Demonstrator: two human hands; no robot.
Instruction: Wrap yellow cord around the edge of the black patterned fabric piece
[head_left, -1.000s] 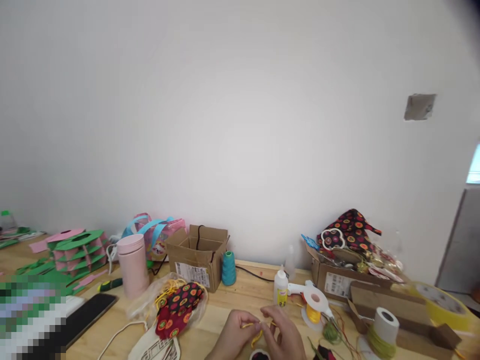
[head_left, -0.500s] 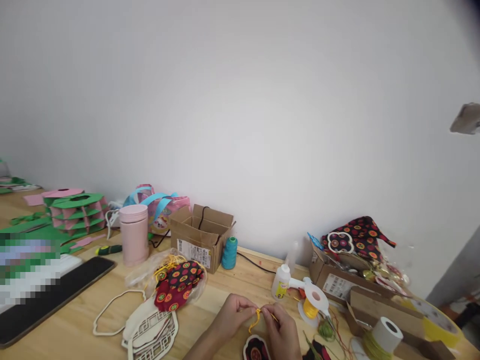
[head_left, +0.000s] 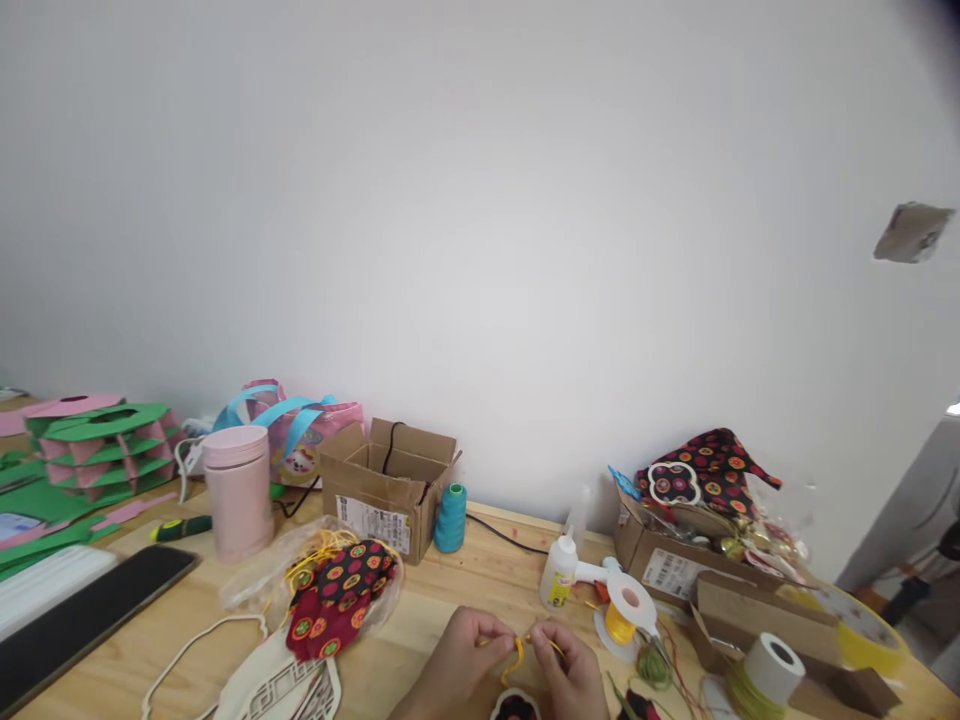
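Both my hands meet low in the view, over the wooden table. My left hand (head_left: 466, 660) pinches a yellow cord (head_left: 517, 660) between thumb and fingers. Right beside it, my right hand (head_left: 568, 668) is closed on the same cord, and a short end sticks out past its fingers. A strand hangs down between the hands toward a scalloped, white-edged piece with dark patterned fabric (head_left: 516, 706), cut off by the lower edge. Whether the cord is joined to that piece, I cannot tell.
Left of my hands lie patterned fabric pouches (head_left: 343, 592) and pale cut-out frames (head_left: 281, 690). Ahead stand a teal thread cone (head_left: 451, 519), an open cardboard box (head_left: 375, 510) and a glue bottle (head_left: 559, 573). A yellow cord spool (head_left: 621, 622) and a white spool (head_left: 772, 668) are at right.
The view has turned slightly, so the left-hand objects sit further left and lower. My hands still grip the yellow cord, with a slightly wider gap between them.
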